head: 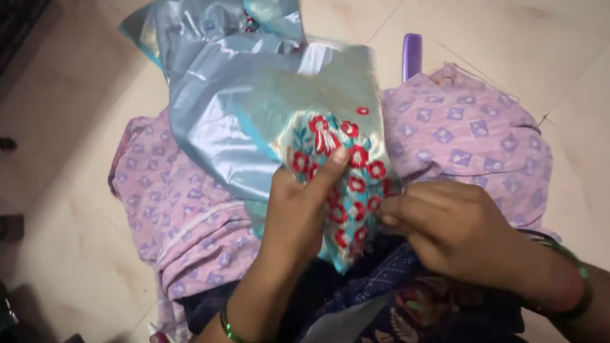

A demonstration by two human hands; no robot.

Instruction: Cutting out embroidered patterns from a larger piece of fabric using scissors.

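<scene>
A light blue satin garment (238,94) with a patch of red flower embroidery (348,175) lies across my lap. My left hand (298,207) grips the embroidered part, thumb pressed up on the flowers. My right hand (453,230) pinches the same embroidered edge from the right, fingers closed; anything small between the fingertips is hidden. Green bangles sit on both wrists. Under the blue cloth, pink printed fabric (467,133) covers both of my knees.
A purple plastic object (411,55) pokes out behind the pink fabric on the tiled floor (68,233). Dark blue patterned cloth (394,324) lies near my body. Dark furniture (1,17) stands at the far left. A small spool-like item (159,341) rests at the bottom.
</scene>
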